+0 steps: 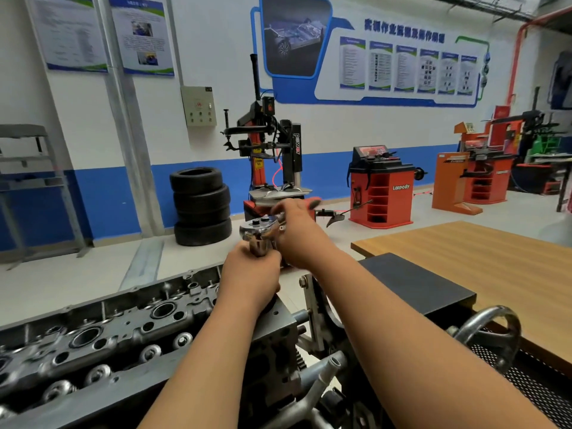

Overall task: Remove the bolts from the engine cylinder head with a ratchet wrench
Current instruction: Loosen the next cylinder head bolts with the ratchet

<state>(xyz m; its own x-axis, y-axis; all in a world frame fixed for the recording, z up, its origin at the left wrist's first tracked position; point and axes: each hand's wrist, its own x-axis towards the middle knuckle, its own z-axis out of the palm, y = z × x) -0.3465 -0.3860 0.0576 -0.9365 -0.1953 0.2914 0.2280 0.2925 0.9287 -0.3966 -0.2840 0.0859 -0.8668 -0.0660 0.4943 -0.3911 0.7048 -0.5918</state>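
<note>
Head view: tool fitting step, I think; left hand (250,274) grip holds socket (258,246), right hand (298,233) grip holds ratchet wrench (258,227); next, probably seat it on cylinder head (108,332).

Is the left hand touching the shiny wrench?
Touching. The head view shows the left hand curled round the lower chrome end of the ratchet wrench, with no gap between them.

Left hand (251,274) grips the ratchet wrench (258,229) below its head; right hand (299,235) holds its handle; cylinder head (93,339) at 8 o'clock.
</note>
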